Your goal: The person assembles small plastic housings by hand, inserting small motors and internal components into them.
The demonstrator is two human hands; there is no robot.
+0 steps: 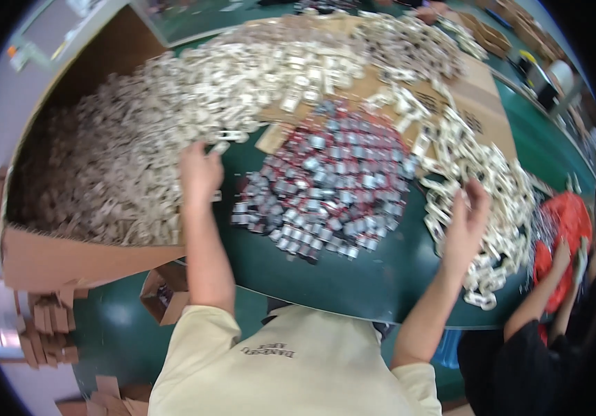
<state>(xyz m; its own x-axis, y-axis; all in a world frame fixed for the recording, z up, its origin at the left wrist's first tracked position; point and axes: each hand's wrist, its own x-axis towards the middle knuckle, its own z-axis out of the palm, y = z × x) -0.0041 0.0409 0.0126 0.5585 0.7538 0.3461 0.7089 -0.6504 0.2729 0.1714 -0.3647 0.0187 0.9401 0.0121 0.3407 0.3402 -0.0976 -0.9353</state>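
My left hand (201, 172) is at the inner edge of a large heap of off-white plastic pieces (152, 104), its fingers drawn together. A white piece lies close by its fingertips; what it pinches, if anything, is hidden. My right hand (469, 218) hovers at a second heap of white link-shaped pieces (506, 201), thumb and fingers apart with nothing visible between them. Between my hands a round pile of small silvery metal parts with red and black portions (326, 184) lies on the green tabletop (381, 288).
A big cardboard box (90, 256) lies on its side at the left, white pieces spilling out. Flat cardboard (478, 97) sits under the far pieces. At the right, another person's hands (563, 260) hold a red bag (565, 211). Smaller cartons (48, 319) stand on the floor.
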